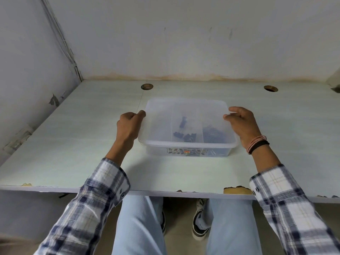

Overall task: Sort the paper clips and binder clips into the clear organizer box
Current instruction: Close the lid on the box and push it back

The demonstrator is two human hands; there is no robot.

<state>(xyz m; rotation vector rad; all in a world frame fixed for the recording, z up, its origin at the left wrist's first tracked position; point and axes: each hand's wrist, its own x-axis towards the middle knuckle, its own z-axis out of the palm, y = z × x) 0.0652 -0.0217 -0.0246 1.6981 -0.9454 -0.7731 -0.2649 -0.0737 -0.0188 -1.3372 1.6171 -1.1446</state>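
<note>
A clear organizer box (187, 150) stands in the middle of the desk with a translucent lid (161, 111) on top. Through the lid I see black binder clips (184, 136) in the middle compartment and a darker pile of clips (213, 135) in the right one. The left compartment looks bare. My left hand (128, 126) grips the lid's left edge, thumb on top. My right hand (242, 124) rests its fingertips on the lid's right edge, fingers spread.
The pale desk (73, 144) has two round cable holes (146, 86) (270, 88) near the back wall. Walls close in at the left and back. The front edge is chipped (237, 190). My legs and shoes show under the desk.
</note>
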